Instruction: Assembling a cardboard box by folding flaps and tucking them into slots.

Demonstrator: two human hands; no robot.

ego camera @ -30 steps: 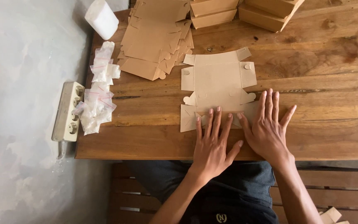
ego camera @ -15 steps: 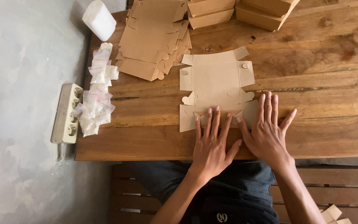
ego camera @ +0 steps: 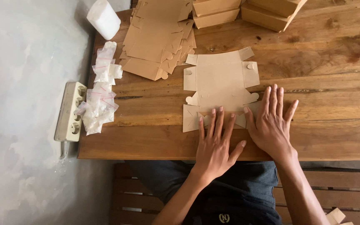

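Note:
A flat brown cardboard box blank [ego camera: 219, 83] lies on the wooden table [ego camera: 326, 96] in front of me. My left hand [ego camera: 217, 143] rests palm down, fingers spread, on the blank's near flap. My right hand [ego camera: 271, 121] lies flat beside it, its fingers over the blank's near right corner. Neither hand grips anything.
A stack of flat box blanks [ego camera: 159, 37] lies at the far left. Folded brown boxes [ego camera: 246, 10] stand along the far edge. Small clear plastic bags [ego camera: 101, 89] pile at the table's left edge, near a white roll [ego camera: 104, 18] and a power strip [ego camera: 69, 110] on the floor.
Both hands stay pressed flat on the blank's near edge; my fingers have shifted only slightly. The blank lies in the same spot.

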